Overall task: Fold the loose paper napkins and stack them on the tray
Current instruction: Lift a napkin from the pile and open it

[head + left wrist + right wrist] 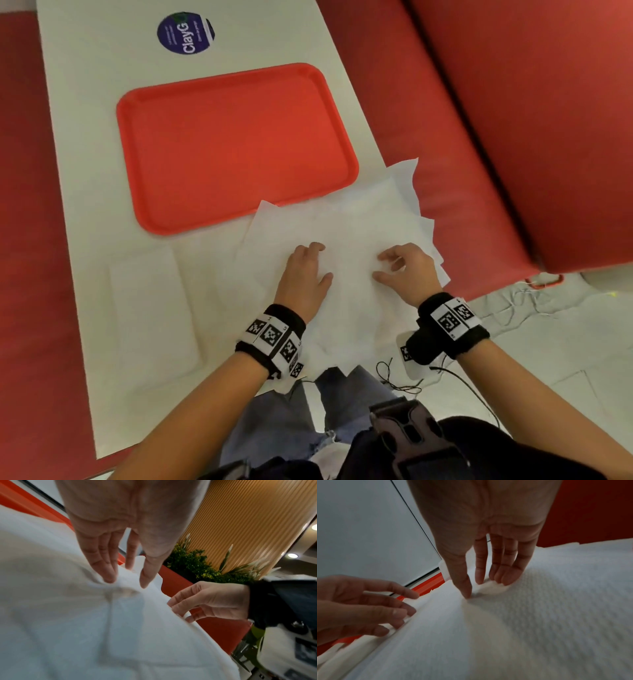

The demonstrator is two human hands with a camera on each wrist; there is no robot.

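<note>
1. The white table [102,102] runs away from the person, with red bench seats [513,120] on both sides.
2. The red tray [233,147] lies on the table, long side across, with nothing on it; no napkin is stacked yet.
3. The heap of loose napkins [342,219] lies just nearer than the tray and to its right. Its far left corner overlaps the tray's near rim, its right edges hang over the table edge towards the bench, and its near edge hangs over the table edge towards the person's lap.
4. A flat napkin [150,308] lies by itself to the left of the heap, long side running away from the person, well apart from both hands.
5. The left hand [305,274] rests on top of the heap, fingers fairly straight and a little spread; the left wrist view shows the fingertips [108,577] pressing into the paper and bunching it, not closed round it.
6. The right hand [404,270] sits beside it on the same sheet, fingers bent, thumb and fingertips [465,592] drawing together on a small ridge of paper; I judge this the start of a pinch to lift the top sheet.
7. The relation that counts: the heap is directly under both hands, while the tray lies ahead and to the left, so the left hand is nearer to it.
</note>
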